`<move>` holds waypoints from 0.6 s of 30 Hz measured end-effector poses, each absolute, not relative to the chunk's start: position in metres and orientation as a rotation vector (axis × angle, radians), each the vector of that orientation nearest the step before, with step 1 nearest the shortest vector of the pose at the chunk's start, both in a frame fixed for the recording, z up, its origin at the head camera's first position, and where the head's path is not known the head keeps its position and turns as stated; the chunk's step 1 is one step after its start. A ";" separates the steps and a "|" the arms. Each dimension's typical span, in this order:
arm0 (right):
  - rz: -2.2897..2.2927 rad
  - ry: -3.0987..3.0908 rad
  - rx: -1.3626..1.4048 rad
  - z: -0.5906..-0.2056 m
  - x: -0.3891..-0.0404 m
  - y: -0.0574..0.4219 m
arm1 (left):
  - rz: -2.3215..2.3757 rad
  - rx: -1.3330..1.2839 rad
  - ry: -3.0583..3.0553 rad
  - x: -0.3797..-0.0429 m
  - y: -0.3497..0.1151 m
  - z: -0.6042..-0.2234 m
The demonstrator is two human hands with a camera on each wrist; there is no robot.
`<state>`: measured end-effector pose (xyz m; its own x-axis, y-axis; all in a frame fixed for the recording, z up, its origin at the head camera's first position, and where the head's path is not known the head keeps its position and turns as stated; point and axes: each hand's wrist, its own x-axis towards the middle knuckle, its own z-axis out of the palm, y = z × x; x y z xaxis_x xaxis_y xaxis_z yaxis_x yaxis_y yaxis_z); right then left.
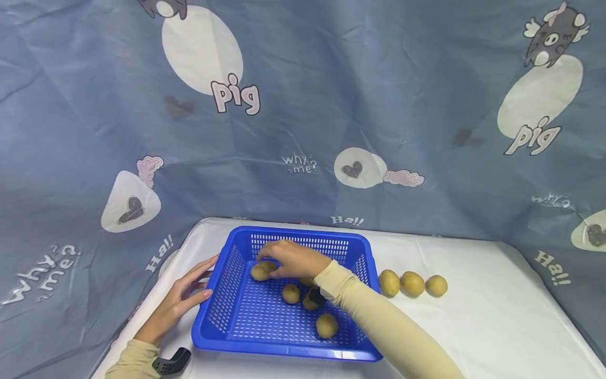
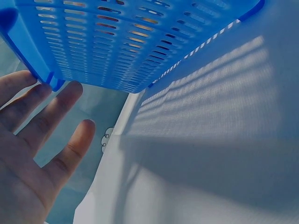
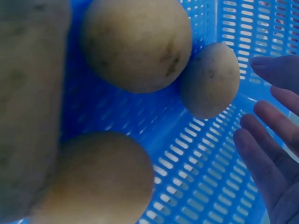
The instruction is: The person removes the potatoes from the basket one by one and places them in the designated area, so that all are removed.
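A blue plastic basket point(image 1: 284, 348) with perforated walls stands on the white-covered table. Several potatoes lie inside it, among them one small round potato point(image 1: 291, 293) near the middle and another point(image 1: 326, 326) towards the near right. My right hand point(image 1: 291, 259) reaches into the basket over a potato point(image 1: 260, 271) at the far left. In the right wrist view, its fingers point(image 3: 268, 163) are spread and hold nothing, beside a potato point(image 3: 210, 80). My left hand point(image 1: 182, 297) rests with extended fingertips against the basket's left rim, its palm apart from the wall.
Right of the basket, three potatoes stand in a row: one beside the wall point(image 1: 389, 283), a middle one point(image 1: 412, 284) and an outer one point(image 1: 436, 286). White cloth point(image 1: 492, 316) covers the table. A blue printed curtain point(image 1: 303, 116) hangs behind and around it.
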<state>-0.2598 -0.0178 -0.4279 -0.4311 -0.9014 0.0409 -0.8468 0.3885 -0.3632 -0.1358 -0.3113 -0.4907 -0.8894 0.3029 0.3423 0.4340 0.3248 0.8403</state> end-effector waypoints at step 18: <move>-0.342 2.517 -1.577 -0.441 -0.260 -0.031 | -1.613 -0.641 -2.476 -0.136 -0.312 -0.493</move>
